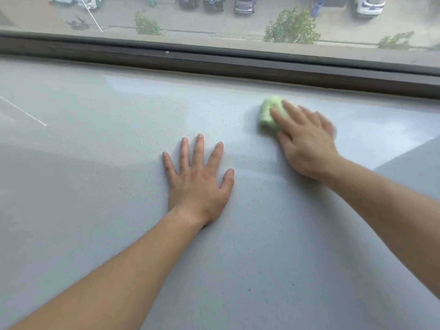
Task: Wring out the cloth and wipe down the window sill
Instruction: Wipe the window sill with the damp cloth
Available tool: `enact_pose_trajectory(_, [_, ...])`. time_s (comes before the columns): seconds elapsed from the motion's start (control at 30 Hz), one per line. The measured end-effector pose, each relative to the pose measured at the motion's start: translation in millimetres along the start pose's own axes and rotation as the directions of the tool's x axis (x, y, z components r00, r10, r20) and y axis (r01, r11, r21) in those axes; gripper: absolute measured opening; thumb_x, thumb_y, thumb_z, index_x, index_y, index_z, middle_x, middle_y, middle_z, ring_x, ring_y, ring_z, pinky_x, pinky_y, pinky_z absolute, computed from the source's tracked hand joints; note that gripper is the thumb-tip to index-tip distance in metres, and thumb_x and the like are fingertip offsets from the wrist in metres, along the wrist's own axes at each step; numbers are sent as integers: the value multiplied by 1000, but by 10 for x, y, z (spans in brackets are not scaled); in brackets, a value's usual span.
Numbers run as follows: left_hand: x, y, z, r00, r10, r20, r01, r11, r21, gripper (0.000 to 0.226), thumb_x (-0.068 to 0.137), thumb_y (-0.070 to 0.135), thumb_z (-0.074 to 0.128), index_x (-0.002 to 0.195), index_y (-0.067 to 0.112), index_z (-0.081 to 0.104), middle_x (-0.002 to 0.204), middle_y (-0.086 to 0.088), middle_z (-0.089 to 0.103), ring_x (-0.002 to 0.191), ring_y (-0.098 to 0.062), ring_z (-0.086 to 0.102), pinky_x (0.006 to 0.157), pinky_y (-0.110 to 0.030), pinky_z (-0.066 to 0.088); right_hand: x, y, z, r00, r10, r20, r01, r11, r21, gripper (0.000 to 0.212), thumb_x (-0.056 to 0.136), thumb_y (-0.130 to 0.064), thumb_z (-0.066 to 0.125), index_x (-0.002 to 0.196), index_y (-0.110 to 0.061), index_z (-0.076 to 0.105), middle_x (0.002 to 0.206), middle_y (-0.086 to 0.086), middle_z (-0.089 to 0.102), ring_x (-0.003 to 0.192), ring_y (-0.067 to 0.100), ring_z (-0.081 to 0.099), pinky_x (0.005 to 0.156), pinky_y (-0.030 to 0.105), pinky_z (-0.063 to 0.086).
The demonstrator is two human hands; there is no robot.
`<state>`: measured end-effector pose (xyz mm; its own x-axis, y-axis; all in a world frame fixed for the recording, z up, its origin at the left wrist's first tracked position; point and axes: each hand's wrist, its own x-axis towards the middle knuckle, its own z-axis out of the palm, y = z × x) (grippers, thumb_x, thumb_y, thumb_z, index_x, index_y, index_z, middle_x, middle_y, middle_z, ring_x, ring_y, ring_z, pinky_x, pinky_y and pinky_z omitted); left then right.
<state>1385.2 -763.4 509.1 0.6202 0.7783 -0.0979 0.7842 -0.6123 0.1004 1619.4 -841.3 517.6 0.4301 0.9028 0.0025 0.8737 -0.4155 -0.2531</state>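
A wide pale grey speckled window sill (95, 175) fills most of the view. A folded light green cloth (267, 113) lies on it at the right, near the window frame. My right hand (304, 141) presses flat on the cloth, fingers spread over it, and is blurred. Most of the cloth is hidden under that hand. My left hand (197, 179) rests flat on the sill with fingers apart, holding nothing, a little to the left of the cloth.
A dark brown window frame (214, 63) runs along the far edge of the sill. Through the glass I see a street far below with parked cars (242, 4) and small trees (291, 27).
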Motion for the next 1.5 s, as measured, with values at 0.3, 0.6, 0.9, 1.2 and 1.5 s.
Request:
enact_pose_trajectory(0.3, [6,-13,37,1000,0,2,0,1000,-2,65,90,63,14,151,42,4,164,3,-8,148,-24,-17,114,-62,-10,-184,-19,10,975,218,-40,-217,976,19,51,99,-37,35,149,-41,24,163,-7,15,148,26,16,119,44,6])
enact_pose_trajectory(0.6, [-13,-6,2,999,25,25,-25,1000,3,67,90,64,12,152,40,4,164,1,-8,148,-26,-16,113,-64,-11,-831,15,-14,989,145,8,-145,989,33,51,99,-38,32,149,-45,24,163,-14,15,148,22,15,119,38,2])
enact_pose_trajectory(0.9, [-471,42,-65,971,137,-197,-162,979,-121,46,90,42,35,125,21,54,144,-12,42,138,-29,30,117,-58,2,-2101,-511,75,977,-168,134,161,985,61,54,98,-39,30,150,-49,20,162,-20,9,150,15,11,119,36,0])
enact_pose_trajectory(1.2, [-1447,-97,-4,954,290,82,-252,916,-311,76,85,61,-5,152,36,22,164,8,-3,147,-5,-16,117,-39,-17,-2871,-1054,192,998,16,67,-19,999,49,62,94,-34,43,151,-43,21,164,-13,10,150,21,14,118,42,4])
enact_pose_trajectory(1.5, [-1475,-62,20,938,317,138,-296,943,-154,78,82,61,-7,154,34,5,163,2,-14,146,-13,-23,115,-47,-19,-2876,-993,187,939,343,-3,-342,936,86,59,92,-35,32,150,-45,23,163,-16,9,150,21,13,117,38,-2])
